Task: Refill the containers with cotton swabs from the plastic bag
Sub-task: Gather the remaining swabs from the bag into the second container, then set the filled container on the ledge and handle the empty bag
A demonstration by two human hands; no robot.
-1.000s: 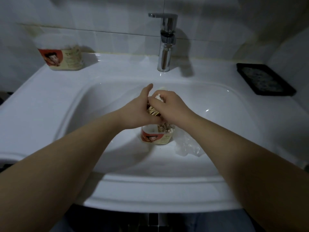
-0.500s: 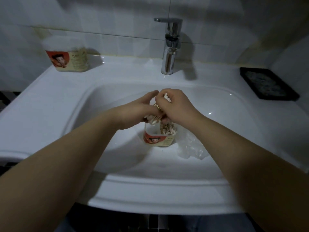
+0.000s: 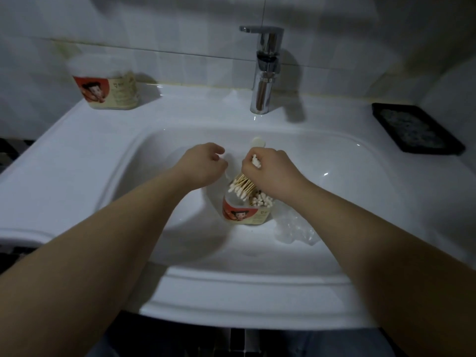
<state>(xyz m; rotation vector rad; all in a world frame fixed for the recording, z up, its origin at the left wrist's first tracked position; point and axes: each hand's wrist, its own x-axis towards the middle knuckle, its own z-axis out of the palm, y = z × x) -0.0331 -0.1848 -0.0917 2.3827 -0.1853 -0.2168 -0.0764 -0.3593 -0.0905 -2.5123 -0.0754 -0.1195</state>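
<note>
Right hand: fisted round a bundle of cotton swabs, directly above the open container, close over the right side of its mouth. Long axis of the bundle: slanted, with upper cotton tips poking out of the top of the fist and lower tips fanned down and leftward over the emptier left part of the container. Right part of the container: packed with upright swabs.

Left hand: loosely curled, holding nothing, just left of the container and a little above its rim. Plastic bag: crumpled and slack, just right of the container on the floor of the sink. Second container: well apart, far to the left and behind, up on the ledge.

Judged next: tip the bundle upright, then lower it straight into the left gap, the right hand being much the nearer. Likely snag: splayed lower tips catching the rim, so worth steadying the container with the free left hand.
</note>
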